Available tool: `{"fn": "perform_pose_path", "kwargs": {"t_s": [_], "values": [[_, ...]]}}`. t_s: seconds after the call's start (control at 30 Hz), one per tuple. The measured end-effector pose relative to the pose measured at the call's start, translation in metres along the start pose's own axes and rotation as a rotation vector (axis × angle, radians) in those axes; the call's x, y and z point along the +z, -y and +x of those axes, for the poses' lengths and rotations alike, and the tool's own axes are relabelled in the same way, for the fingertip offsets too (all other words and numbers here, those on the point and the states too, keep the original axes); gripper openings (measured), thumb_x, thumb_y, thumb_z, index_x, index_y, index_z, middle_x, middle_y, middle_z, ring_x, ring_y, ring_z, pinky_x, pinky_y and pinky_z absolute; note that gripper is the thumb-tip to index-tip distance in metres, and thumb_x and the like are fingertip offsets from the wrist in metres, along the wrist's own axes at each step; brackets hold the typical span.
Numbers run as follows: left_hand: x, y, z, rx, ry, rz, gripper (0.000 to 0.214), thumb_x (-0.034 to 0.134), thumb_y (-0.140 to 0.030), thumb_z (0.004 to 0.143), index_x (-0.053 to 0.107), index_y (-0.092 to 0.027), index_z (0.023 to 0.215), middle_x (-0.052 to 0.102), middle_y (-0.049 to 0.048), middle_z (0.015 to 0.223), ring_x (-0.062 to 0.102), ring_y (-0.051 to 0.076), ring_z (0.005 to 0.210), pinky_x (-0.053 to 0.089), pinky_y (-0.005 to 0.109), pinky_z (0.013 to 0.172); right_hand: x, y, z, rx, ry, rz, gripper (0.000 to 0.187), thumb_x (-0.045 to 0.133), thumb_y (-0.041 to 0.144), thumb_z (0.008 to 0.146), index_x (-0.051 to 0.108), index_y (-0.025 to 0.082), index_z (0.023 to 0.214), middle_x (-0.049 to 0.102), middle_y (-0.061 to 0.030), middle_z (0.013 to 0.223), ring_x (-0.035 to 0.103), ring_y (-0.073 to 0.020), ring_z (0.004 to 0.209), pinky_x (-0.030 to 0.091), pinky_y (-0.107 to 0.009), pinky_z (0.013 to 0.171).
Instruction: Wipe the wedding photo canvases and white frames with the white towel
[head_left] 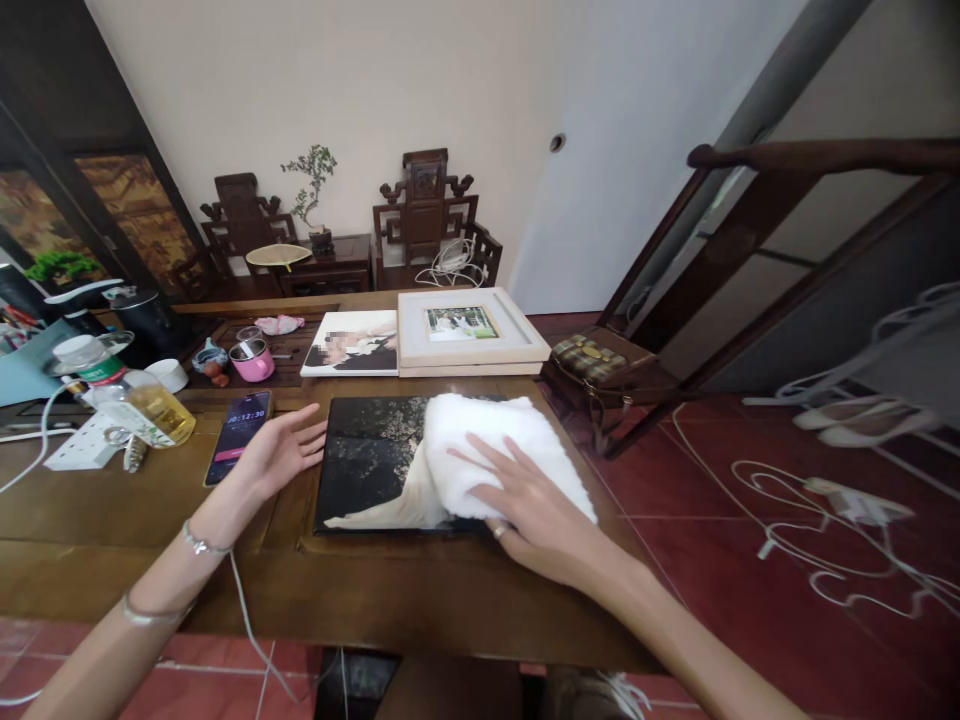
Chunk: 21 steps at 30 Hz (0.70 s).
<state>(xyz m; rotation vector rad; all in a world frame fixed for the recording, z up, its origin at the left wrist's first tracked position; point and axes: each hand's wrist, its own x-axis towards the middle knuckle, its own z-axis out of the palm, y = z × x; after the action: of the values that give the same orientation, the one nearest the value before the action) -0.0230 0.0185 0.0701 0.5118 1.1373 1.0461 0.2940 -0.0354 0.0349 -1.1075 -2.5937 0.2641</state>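
Note:
A glossy dark photo panel (371,455) lies flat on the wooden table, showing a long pale gown trailing to the left. A folded white fluffy towel (540,440) covers its right part and reaches past its right edge. My right hand (517,500) rests palm down on the towel, fingers spread, a ring on one of them. Beside the panel's left edge is my left hand (281,455), open with fingers apart; the fingertips are at the edge, and I cannot tell whether they touch it. The panel's right side is hidden under towel and hand.
Behind the panel lie a photo print (349,355) and pale frames (472,350). To the left are a phone (238,435), a pink cup (253,362), a bottle (161,410) and a power strip (86,440). A chair with a bag (589,360) stands right; cables (795,540) trail across the floor.

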Motion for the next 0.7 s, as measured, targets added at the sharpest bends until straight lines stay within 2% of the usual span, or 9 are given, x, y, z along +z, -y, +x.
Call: {"fn": "perform_pose_path", "kwargs": {"t_s": [0.07,0.13,0.2,0.27,0.33,0.47,0.57,0.63,0.7], "values": [[0.004,-0.01,-0.013,-0.009,0.008,-0.018,0.022,0.049,-0.019,0.088,0.059,-0.016,0.107,0.064,0.0127,0.105,0.067,0.019,0.084,0.055,0.03,0.071,-0.003,0.02,0.017,-0.078,0.021,0.009,0.029,0.05,0.01,0.079,0.068,0.016,0.101,0.043,-0.0134,0.148,0.022,-0.0334,0.144,0.02,-0.066,0.112],[0.01,-0.018,-0.027,0.014,0.008,-0.013,0.026,0.048,-0.022,0.089,0.059,-0.017,0.111,0.063,0.0125,0.106,0.066,0.02,0.085,0.056,0.033,0.075,-0.004,0.043,0.034,-0.151,-0.01,0.019,0.026,0.053,0.03,0.088,0.067,0.017,0.106,0.038,-0.0141,0.151,0.02,-0.0365,0.144,0.02,-0.067,0.111],[0.017,-0.024,-0.044,0.06,0.004,0.0,0.031,0.047,-0.024,0.089,0.058,-0.018,0.117,0.063,0.0125,0.106,0.066,0.02,0.087,0.056,0.036,0.079,-0.005,0.067,0.048,-0.261,-0.047,-0.002,0.041,0.062,0.047,0.082,0.064,0.02,0.112,0.034,-0.0157,0.153,0.019,-0.0426,0.143,0.022,-0.072,0.107],[0.026,-0.029,-0.062,0.123,0.01,0.015,0.036,0.045,-0.026,0.09,0.057,-0.019,0.123,0.063,0.013,0.107,0.065,0.023,0.094,0.056,0.04,0.082,-0.004,0.086,0.057,-0.275,-0.15,-0.084,0.033,0.061,0.032,0.085,0.061,0.021,0.116,0.03,-0.0171,0.155,0.022,-0.042,0.142,0.027,-0.07,0.106],[0.036,-0.03,-0.079,0.199,0.039,0.031,0.04,0.043,-0.027,0.091,0.055,-0.02,0.128,0.063,0.0133,0.109,0.063,0.027,0.102,0.055,0.043,0.085,-0.006,0.097,0.06,-0.259,-0.284,-0.157,0.027,0.053,0.02,0.09,0.06,0.02,0.116,0.037,-0.0196,0.151,0.03,-0.04,0.14,0.034,-0.067,0.104],[0.052,-0.017,-0.092,0.383,0.104,0.023,0.041,0.038,-0.029,0.094,0.053,-0.022,0.131,0.062,0.01,0.12,0.057,0.028,0.117,0.052,0.045,0.094,-0.02,0.094,0.055,-0.264,-0.448,-0.155,0.026,0.045,0.016,0.091,0.065,0.018,0.107,0.053,-0.0193,0.139,0.042,-0.0382,0.134,0.045,-0.059,0.1],[0.054,0.013,-0.077,0.396,0.153,-0.004,0.039,0.047,-0.027,0.091,0.053,-0.022,0.129,0.059,0.008,0.128,0.054,0.028,0.123,0.048,0.046,0.102,-0.042,0.079,0.043,-0.126,-0.419,-0.049,0.027,0.047,0.018,0.087,0.067,0.021,0.106,0.061,-0.0138,0.13,0.048,-0.0352,0.13,0.046,-0.054,0.102],[0.048,0.039,-0.062,0.224,0.154,0.025,0.042,0.06,-0.022,0.084,0.053,-0.02,0.126,0.058,0.0102,0.129,0.055,0.027,0.122,0.046,0.045,0.104,-0.056,0.068,0.033,0.089,-0.508,0.06,0.025,0.053,0.026,0.085,0.067,0.023,0.105,0.069,-0.0123,0.112,0.058,-0.0341,0.119,0.052,-0.05,0.096],[0.039,0.064,-0.05,0.062,0.089,0.05,0.047,0.069,-0.019,0.079,0.053,-0.017,0.123,0.058,0.0141,0.128,0.055,0.027,0.123,0.045,0.043,0.105,-0.067,0.058,0.026,0.338,-0.692,0.223,0.027,0.058,0.033,0.083,0.065,0.023,0.107,0.071,-0.0104,0.096,0.064,-0.0339,0.108,0.056,-0.05,0.09]]}}
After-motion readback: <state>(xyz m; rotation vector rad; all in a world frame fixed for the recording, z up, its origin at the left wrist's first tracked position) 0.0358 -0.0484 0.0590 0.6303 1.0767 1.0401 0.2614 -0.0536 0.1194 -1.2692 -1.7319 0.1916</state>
